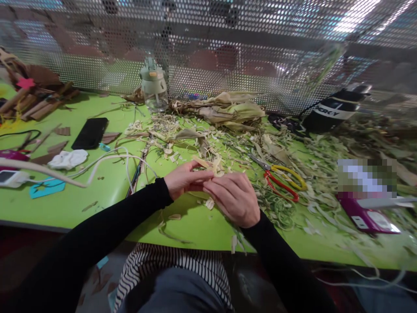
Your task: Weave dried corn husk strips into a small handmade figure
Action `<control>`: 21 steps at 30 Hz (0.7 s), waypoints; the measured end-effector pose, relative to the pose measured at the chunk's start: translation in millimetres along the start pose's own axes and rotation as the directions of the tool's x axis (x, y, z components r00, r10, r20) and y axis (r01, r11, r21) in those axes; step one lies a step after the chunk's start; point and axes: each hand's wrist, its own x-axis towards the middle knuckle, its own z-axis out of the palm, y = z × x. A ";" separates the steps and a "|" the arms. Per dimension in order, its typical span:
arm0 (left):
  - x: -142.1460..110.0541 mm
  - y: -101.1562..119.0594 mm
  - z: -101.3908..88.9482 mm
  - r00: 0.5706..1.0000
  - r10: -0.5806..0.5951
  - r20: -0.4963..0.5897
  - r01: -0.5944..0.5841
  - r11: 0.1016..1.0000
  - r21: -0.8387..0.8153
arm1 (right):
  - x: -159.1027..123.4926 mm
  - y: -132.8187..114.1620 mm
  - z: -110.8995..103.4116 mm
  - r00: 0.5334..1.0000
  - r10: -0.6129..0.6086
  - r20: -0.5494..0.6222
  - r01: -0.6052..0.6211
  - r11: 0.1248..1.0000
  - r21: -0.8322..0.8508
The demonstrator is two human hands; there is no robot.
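Observation:
Both hands meet over the middle of the green table (202,226). My left hand (185,179) pinches a pale strip of dried corn husk (208,164), fingers pressed together. My right hand (234,198) is curled beside it, its fingertips touching the same husk piece. Both arms wear black sleeves. Red-and-yellow-handled scissors (280,179) lie just right of my right hand. A pile of whole corn husks (228,111) lies farther back.
Husk scraps (325,174) litter the right half. A black phone (90,133), white cable (107,161), crumpled white tissue (67,159) and blue cut-out (47,188) lie left. A clear bottle (153,89) stands against the perforated metal screen (208,52). A magenta case (368,217) lies right.

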 end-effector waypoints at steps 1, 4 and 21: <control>-0.8 1.4 0.0 1.000 -0.012 0.005 0.012 1.000 0.021 | 0.3 0.0 0.1 0.999 0.029 -0.017 -0.028 0.998 0.050; -3.0 7.0 0.4 0.999 -0.019 0.037 0.017 0.997 0.077 | 1.2 0.1 1.4 0.971 0.237 -0.039 -0.220 0.943 0.250; -0.3 0.7 12.3 0.981 0.139 -0.133 -0.144 0.989 -0.026 | -4.8 3.2 8.7 0.729 0.674 0.119 -0.556 0.482 0.677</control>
